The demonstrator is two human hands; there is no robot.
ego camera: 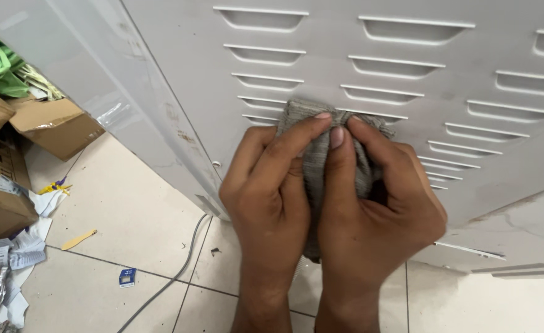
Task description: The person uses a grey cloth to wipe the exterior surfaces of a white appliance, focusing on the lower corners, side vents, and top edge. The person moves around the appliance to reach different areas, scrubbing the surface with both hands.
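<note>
One grey cloth, bunched and ribbed, is pressed against the one white louvred panel. My two hands grip it together: left hand and right hand, fingers closed over its folds. One grey cable crosses the floor tiles.

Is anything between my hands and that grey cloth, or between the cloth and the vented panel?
Nothing visible. The left hand and right hand grip the grey cloth directly, and it lies pressed against the white louvred panel.
</note>
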